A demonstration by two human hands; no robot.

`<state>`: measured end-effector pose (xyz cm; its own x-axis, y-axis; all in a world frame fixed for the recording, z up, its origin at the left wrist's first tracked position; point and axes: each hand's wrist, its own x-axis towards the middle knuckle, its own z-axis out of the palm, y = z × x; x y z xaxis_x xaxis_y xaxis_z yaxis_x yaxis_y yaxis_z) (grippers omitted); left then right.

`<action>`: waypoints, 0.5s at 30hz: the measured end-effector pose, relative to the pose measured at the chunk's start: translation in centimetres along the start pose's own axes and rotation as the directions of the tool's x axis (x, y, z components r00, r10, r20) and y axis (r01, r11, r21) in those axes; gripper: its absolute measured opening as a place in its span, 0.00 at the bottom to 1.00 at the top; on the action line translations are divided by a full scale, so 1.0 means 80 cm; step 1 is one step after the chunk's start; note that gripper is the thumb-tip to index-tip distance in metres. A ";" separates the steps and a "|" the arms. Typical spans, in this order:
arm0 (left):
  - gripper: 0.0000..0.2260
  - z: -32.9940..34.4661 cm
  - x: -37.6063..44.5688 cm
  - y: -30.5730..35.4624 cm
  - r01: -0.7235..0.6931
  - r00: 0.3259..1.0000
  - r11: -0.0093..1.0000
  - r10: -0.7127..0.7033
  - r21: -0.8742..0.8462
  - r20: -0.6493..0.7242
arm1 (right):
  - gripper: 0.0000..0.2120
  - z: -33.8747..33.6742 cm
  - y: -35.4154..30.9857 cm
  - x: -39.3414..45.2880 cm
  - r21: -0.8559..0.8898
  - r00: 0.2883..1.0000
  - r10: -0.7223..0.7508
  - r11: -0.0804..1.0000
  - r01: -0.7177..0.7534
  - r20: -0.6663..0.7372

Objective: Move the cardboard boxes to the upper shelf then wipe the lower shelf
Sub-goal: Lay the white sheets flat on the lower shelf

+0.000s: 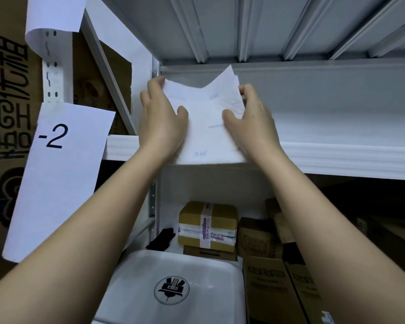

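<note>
Below, cardboard boxes (207, 226) sit on the lower shelf (173, 250), under and between both arms. Higher and farther, the left hand (162, 118) and right hand (249, 118) pinch a white tissue (204, 127) by opposite edges, spread over the upper shelf (337, 157) lip, both equally near.

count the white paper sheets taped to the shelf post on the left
2. One curled sheet hangs at the top of the post; a second sheet marked -2 hangs below it. The left hand and right hand hold a separate white cloth.
</note>
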<state>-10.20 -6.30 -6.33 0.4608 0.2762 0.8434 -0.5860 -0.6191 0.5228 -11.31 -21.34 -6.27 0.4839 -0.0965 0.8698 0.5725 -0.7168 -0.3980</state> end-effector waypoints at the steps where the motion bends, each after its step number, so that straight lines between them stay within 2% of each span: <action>1: 0.24 -0.002 -0.010 0.001 -0.042 0.999 0.998 0.040 -0.046 -0.032 | 0.12 -0.001 0.001 -0.012 0.037 0.998 -0.032 0.999 0.034 -0.047; 4: 0.24 -0.007 -0.042 0.001 -0.153 0.987 0.978 0.143 -0.144 -0.075 | 0.10 -0.005 0.007 -0.048 0.172 0.987 -0.071 0.981 0.095 -0.143; 8: 0.23 -0.008 -0.085 -0.004 -0.234 0.971 0.945 0.213 -0.227 -0.111 | 0.11 -0.008 0.020 -0.096 0.273 0.974 -0.057 0.955 0.117 -0.217; 11: 0.22 -0.006 -0.119 -0.017 -0.315 0.946 0.919 0.286 -0.236 -0.151 | 0.09 -0.008 0.031 -0.126 0.333 0.961 -0.064 0.930 0.155 -0.270; 15: 0.21 0.000 -0.157 -0.045 -0.404 0.910 0.889 0.366 -0.215 -0.195 | 0.11 0.006 0.052 -0.173 0.352 0.962 -0.064 0.923 0.158 -0.264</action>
<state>-13.90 -7.50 -18.84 0.0745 0.1678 0.9830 -0.8507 -0.5037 0.1505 -15.31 -22.64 -20.07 0.2542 -0.2298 0.9395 0.8373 -0.4338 -0.3327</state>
